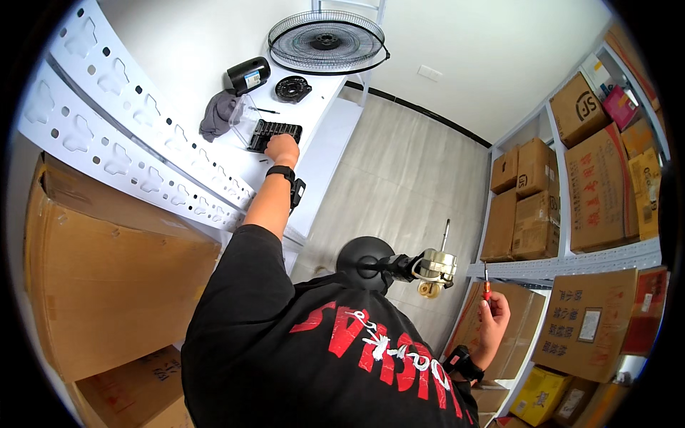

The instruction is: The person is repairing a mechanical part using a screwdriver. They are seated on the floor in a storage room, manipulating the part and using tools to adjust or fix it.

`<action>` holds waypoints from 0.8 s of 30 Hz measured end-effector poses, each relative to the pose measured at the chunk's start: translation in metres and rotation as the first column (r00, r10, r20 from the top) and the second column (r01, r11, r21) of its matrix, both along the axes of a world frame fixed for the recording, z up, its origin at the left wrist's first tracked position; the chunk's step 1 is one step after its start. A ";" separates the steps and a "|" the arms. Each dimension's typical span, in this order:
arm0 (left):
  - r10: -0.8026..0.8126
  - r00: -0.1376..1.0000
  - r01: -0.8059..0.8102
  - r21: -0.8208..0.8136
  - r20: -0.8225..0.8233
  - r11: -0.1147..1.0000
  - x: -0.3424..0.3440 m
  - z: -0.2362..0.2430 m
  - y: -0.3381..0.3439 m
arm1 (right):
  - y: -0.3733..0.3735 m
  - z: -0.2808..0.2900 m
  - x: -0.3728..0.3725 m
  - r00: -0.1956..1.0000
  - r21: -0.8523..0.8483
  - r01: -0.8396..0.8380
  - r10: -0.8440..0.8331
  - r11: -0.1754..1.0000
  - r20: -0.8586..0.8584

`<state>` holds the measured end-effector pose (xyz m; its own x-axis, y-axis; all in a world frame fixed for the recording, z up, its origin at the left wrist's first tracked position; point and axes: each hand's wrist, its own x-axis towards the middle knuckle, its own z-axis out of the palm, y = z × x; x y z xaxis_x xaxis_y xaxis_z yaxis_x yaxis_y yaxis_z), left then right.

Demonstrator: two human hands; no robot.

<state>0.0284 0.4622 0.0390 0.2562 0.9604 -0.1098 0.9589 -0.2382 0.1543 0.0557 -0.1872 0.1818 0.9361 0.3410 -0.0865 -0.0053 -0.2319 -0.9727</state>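
Note:
My left hand (283, 148) is closed over the front of a black compartmented case (271, 130) on the white shelf top (320, 118); whatever its curled fingers hold is hidden. Beside the case lie a clear plastic piece (245, 118), a crumpled grey cloth (217, 113) and a thin dark rod (263, 110). At the right my right hand (492, 321) grips a red-handled screwdriver (486, 285), its shaft pointing up. Left of that hand stands a fan motor (436, 269) with a bare shaft, on a black round-based stand (357, 255).
A black motor housing (248, 75), a round black part (292, 88) and a wire fan guard (328, 41) sit farther back. Shelving with cardboard boxes (599, 185) lines the right; a large carton (121, 278) is at left. The tiled floor (392, 164) runs between.

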 end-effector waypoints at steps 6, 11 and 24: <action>-0.025 1.000 0.025 0.012 -0.014 1.000 -0.003 0.000 0.004 | -0.010 -0.004 0.001 1.000 -0.006 0.017 -0.017 1.000 0.011; -0.112 0.993 0.113 0.058 -0.020 0.992 -0.007 0.003 0.001 | -0.018 0.002 0.000 0.998 0.012 0.057 -0.057 0.998 0.002; -0.108 0.991 0.115 -0.099 0.073 0.988 -0.016 0.003 0.017 | -0.038 -0.011 0.005 0.998 -0.014 0.062 -0.062 0.998 0.017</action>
<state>0.0123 0.4788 0.0419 0.3711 0.9099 -0.1854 0.9139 -0.3225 0.2467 0.0610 -0.2257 0.1709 0.9567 0.2815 -0.0748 -0.0035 -0.2456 -0.9694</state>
